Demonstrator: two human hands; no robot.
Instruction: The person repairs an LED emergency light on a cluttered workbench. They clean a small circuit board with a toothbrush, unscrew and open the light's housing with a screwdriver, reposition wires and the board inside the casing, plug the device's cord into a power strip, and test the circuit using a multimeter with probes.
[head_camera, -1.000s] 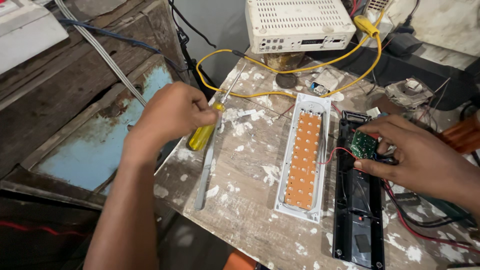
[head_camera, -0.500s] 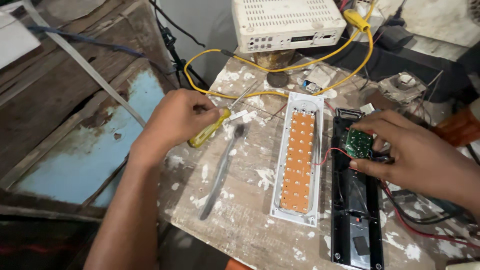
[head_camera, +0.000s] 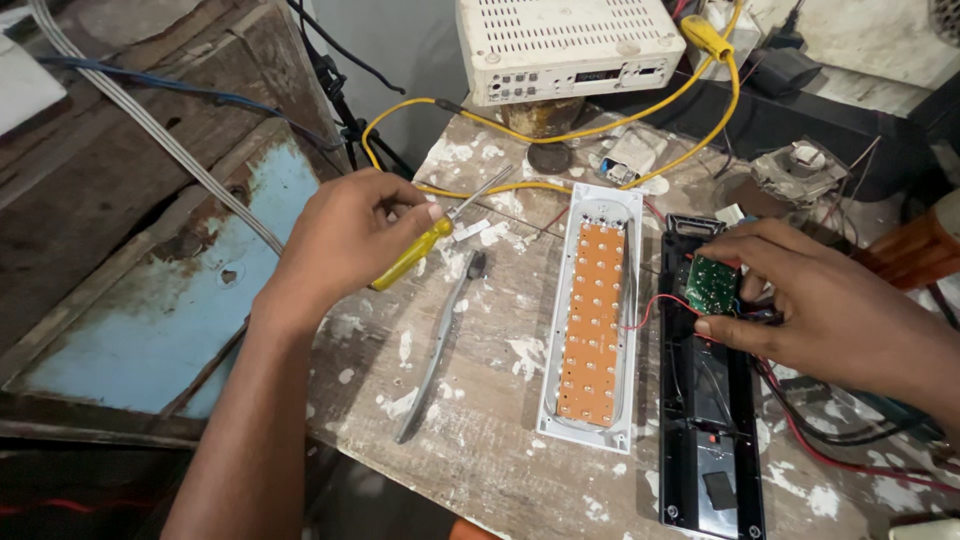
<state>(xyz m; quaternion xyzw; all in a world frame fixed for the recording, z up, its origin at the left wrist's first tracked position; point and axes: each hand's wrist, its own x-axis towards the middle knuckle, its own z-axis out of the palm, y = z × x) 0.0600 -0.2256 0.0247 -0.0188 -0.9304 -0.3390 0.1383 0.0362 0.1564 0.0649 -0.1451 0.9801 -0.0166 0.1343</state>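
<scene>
Screwdriver, yellow-handled, sits in my left hand, fingers closed around its grip, metal tip raised over the paint-spattered wooden table. My right hand pinches a small green circuit board inside a long black casing. Beside it lies a white tray of orange LED board. I judge I am mid-repair; bringing the tip to the board calls for a steady hold.

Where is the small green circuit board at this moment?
In the head view, the green circuit board is on the right, under the right hand, at the upper end of the black housing, beside the white LED panel.
</scene>
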